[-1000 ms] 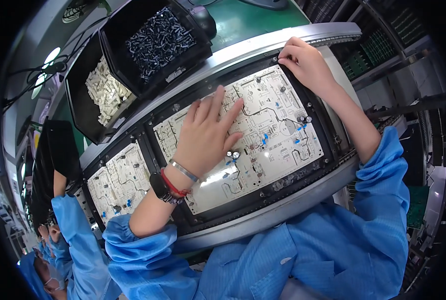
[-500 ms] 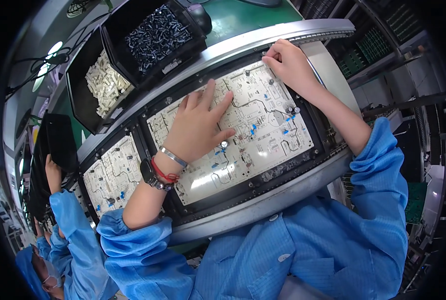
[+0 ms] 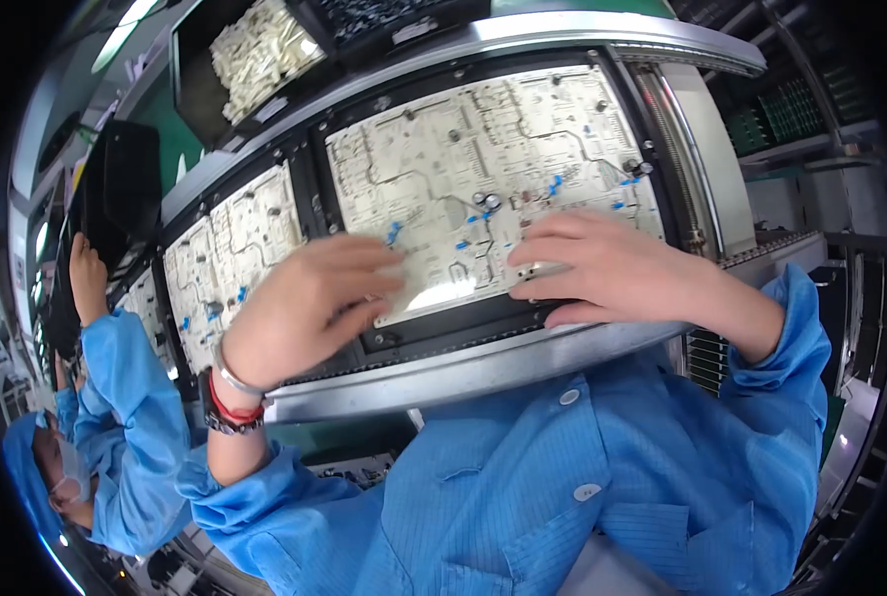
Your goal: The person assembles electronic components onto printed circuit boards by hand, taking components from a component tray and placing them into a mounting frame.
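Your left hand (image 3: 304, 303) and right hand (image 3: 612, 273) both lie on the near edge of the cream circuit board (image 3: 483, 169), which sits in its black carrier (image 3: 443, 333) on the metal conveyor rail (image 3: 463, 372) right in front of you. Fingers are curled loosely onto the board's surface; whether either pinches a small part I cannot tell. Resting low there probably steadies your hands beside the blue components (image 3: 558, 184); a bin of white parts (image 3: 255, 50) sits beyond.

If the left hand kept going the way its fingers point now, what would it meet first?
The left hand points right across the pale circuit board; it would likely meet the right hand fingertips first, though depth is unclear.
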A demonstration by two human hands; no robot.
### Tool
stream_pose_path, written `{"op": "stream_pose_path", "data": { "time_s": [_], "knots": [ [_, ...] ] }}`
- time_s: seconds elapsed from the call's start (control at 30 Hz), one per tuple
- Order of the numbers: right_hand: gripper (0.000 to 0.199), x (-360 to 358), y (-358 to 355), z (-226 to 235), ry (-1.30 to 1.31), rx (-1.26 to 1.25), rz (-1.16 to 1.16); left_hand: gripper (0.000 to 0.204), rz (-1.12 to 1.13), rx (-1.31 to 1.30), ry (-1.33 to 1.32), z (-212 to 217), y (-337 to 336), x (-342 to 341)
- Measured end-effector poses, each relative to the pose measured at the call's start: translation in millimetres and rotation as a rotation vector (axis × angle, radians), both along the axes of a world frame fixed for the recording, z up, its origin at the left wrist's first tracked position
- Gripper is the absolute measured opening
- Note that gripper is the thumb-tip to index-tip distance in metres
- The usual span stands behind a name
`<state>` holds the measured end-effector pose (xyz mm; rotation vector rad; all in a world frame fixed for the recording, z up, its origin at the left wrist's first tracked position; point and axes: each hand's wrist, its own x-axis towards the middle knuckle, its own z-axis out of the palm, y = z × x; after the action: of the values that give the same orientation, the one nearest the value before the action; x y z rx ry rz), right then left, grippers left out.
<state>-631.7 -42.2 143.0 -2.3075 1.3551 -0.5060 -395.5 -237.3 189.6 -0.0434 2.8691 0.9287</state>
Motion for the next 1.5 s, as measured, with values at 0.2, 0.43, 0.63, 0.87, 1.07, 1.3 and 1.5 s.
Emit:
{"op": "stream_pose_path", "data": {
  "time_s": [0.2, 0.43, 0.63, 0.87, 1.07, 1.3, 1.5],
  "knots": [
    [0.025, -5, -19, 3, 0.055, -0.116, 0.114, 0.028, 0.082, -0.161, 0.054, -11, 24, 47],
    [0.014, -8, -40, 7, 0.110, -0.058, 0.164, 0.027, 0.112, -0.206, 0.198, -32, 26, 35],
    [0.029, -54, 4, 36, 0.040, -0.052, -0.115, 0.021, 0.149, -0.235, 0.223, -38, 32, 34],
    [0.047, -77, 49, 26, 0.006, 0.165, -0.173, 0.028, 0.258, -0.317, 0.179, -28, 47, 16],
    [0.033, -80, 55, 2, 0.104, -0.091, -0.226, 0.035, 0.244, -0.270, 0.219, -1, 5, -13],
    [0.020, -74, 45, 17, 0.089, -0.101, -0.233, 0.038, 0.321, -0.527, 0.380, -46, -73, -45],
    [0.024, -68, -22, 50, 0.064, -0.158, -0.360, 0.034, 0.314, -0.714, 0.353, -49, -72, -46]
  ]
}}
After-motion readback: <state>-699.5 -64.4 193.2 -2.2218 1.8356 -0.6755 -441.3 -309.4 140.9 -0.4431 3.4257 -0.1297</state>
